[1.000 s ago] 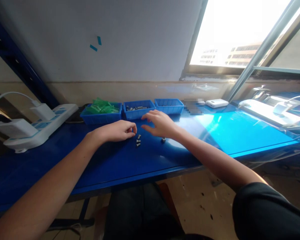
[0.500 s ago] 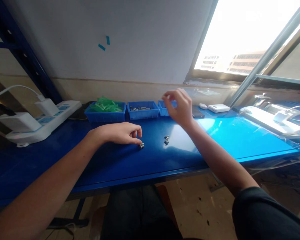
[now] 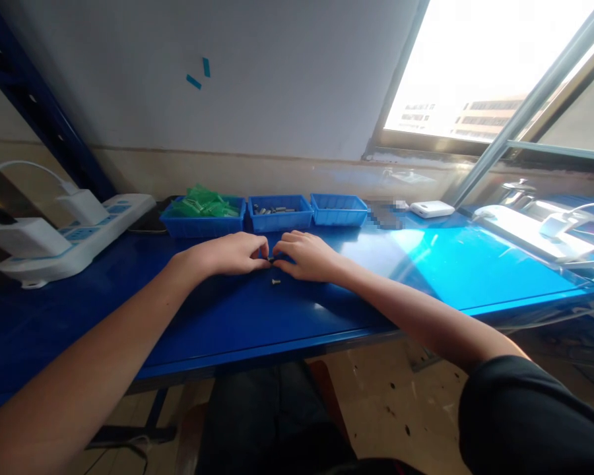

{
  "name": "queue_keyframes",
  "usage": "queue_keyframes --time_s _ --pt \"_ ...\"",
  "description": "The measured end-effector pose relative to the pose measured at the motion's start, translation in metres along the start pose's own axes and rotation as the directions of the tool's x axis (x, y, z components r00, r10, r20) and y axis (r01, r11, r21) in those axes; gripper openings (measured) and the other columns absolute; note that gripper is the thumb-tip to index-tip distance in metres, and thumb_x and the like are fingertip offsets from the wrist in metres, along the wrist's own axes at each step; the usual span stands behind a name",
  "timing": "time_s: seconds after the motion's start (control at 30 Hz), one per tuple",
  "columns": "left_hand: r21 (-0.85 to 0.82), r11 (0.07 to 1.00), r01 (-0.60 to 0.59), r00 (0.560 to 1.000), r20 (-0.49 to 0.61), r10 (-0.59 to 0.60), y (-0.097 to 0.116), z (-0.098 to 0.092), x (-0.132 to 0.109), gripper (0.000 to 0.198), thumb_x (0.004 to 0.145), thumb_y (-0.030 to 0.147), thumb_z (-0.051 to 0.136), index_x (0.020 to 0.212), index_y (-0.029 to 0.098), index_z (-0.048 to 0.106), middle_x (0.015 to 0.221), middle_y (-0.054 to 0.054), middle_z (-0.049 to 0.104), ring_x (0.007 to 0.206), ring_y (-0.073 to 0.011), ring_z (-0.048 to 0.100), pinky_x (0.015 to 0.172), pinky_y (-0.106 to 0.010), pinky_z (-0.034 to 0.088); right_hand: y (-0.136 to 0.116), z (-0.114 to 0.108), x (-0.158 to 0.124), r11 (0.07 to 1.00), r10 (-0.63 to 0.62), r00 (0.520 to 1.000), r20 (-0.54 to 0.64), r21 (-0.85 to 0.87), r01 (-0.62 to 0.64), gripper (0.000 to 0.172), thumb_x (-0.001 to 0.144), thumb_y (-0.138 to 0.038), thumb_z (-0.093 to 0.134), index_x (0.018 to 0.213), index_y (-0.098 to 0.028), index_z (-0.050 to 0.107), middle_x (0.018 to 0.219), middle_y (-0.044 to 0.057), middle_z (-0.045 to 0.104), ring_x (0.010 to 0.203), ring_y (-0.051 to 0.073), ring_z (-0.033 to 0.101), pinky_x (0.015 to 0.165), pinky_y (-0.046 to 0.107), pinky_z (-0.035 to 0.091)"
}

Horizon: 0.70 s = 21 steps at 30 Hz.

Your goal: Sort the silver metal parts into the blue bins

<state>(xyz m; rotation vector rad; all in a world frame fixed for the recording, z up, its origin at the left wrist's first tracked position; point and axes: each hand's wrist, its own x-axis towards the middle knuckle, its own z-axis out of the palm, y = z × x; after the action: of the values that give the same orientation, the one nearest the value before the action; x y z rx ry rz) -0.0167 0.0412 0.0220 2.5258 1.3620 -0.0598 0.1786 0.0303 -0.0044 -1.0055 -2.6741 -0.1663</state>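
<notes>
My left hand and my right hand rest on the blue table with their fingertips meeting in front of the middle blue bin. Both hands are pinched on a small dark metal part between them, too small to name. A small metal screw lies loose on the table just below the fingertips. The middle bin holds several small metal parts. A bin of green plastic pieces stands to its left, and another blue bin to its right.
A white power strip with plugged-in chargers lies at the left. A white power bank and a white device with cables sit at the right under the window. A blue shelf frame rises at the far left.
My right hand has come down from in front of the right bin and met my left hand at the table. The loose parts that lay at the right are no longer in sight.
</notes>
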Motion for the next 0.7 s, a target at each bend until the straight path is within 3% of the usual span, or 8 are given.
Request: queue_keyframes --time_s 0.27,0.37,0.43,0.53,0.57,0.6,0.63,0.7 --pt "0.029 0.999 -0.036 0.999 0.004 0.036 -0.005 0.002 0.004 0.025 0.082 0.036 0.048 0.094 0.018 0.060 0.088 -0.006 0.066 0.078 -0.0200 0.059 0.066 -0.026 0.040 0.003 0.009 0.006 0.992 -0.129 0.991 0.041 0.015 0.129 0.019 0.093 -0.026 0.048 0.098 -0.016 0.063 0.095 0.008 0.063 0.090 0.018 0.056 0.078 0.028 0.040" --pt "-0.018 1.000 0.009 0.999 0.053 -0.008 -0.006 -0.001 0.000 0.036 0.081 0.048 0.049 0.101 0.019 0.059 0.087 -0.004 0.066 0.076 -0.0192 0.058 0.065 -0.026 0.041 0.006 -0.003 0.006 0.990 -0.134 0.988 -0.078 -0.044 0.131 0.021 0.094 -0.031 0.047 0.094 -0.015 0.062 0.090 0.008 0.063 0.085 0.018 0.056 0.076 0.029 0.040" --pt "-0.084 0.996 0.024 0.994 0.108 -0.015 -0.005 -0.005 -0.005 0.048 0.079 0.058 0.050 0.107 0.020 0.058 0.093 -0.004 0.066 0.079 -0.0186 0.059 0.066 -0.026 0.042 0.016 -0.020 0.005 0.996 -0.047 0.950 -0.308 -0.082 0.023 0.026 0.096 -0.035 0.043 0.095 -0.016 0.061 0.090 0.009 0.063 0.086 0.019 0.056 0.078 0.031 0.039" --pt "-0.147 0.989 -0.016 0.981 0.187 0.044 0.003 -0.007 -0.011 0.058 0.071 0.066 0.057 0.109 0.022 0.059 0.098 -0.003 0.064 0.083 -0.0178 0.058 0.067 -0.024 0.042 0.051 -0.046 -0.002 0.960 0.189 0.749 -0.635 -0.042 -0.278 0.031 0.098 -0.035 0.035 0.102 -0.017 0.059 0.094 0.011 0.062 0.093 0.022 0.055 0.084 0.036 0.039" --pt "-0.143 0.989 -0.039 0.978 0.197 0.067 0.007 -0.007 -0.012 0.058 0.068 0.066 0.061 0.107 0.022 0.059 0.098 -0.003 0.063 0.082 -0.0175 0.058 0.066 -0.024 0.042 0.064 -0.052 -0.006 0.921 0.271 0.686 -0.675 -0.024 -0.389 0.031 0.098 -0.034 0.035 0.103 -0.016 0.059 0.096 0.011 0.062 0.096 0.024 0.055 0.085 0.038 0.039" --pt "-0.130 0.990 -0.055 0.977 0.198 0.080 0.011 -0.006 -0.012 0.057 0.067 0.065 0.063 0.104 0.022 0.060 0.096 -0.002 0.063 0.080 -0.0171 0.057 0.064 -0.024 0.041 0.076 -0.054 -0.010 0.876 0.345 0.655 -0.672 -0.020 -0.482 0.029 0.097 -0.034 0.038 0.103 -0.016 0.060 0.097 0.012 0.062 0.097 0.025 0.055 0.086 0.040 0.039" --pt "-0.111 0.992 -0.063 0.978 0.189 0.083 0.014 -0.004 -0.012 0.053 0.068 0.064 0.063 0.101 0.022 0.060 0.095 -0.002 0.062 0.078 -0.0165 0.056 0.062 -0.024 0.040 0.086 -0.053 -0.014 0.832 0.413 0.652 -0.636 -0.028 -0.554 0.026 0.094 -0.033 0.044 0.101 -0.015 0.061 0.097 0.013 0.063 0.097 0.027 0.055 0.085 0.041 0.040" --pt "-0.071 0.996 -0.053 0.987 0.146 0.063 0.019 -0.001 -0.010 0.046 0.073 0.061 0.059 0.096 0.022 0.061 0.091 -0.002 0.062 0.073 -0.0157 0.056 0.058 -0.024 0.038 0.093 -0.046 -0.021 0.816 0.478 0.723 -0.499 -0.053 -0.575 0.025 0.090 -0.034 0.051 0.101 -0.014 0.062 0.095 0.013 0.065 0.096 0.028 0.056 0.084 0.041 0.041"
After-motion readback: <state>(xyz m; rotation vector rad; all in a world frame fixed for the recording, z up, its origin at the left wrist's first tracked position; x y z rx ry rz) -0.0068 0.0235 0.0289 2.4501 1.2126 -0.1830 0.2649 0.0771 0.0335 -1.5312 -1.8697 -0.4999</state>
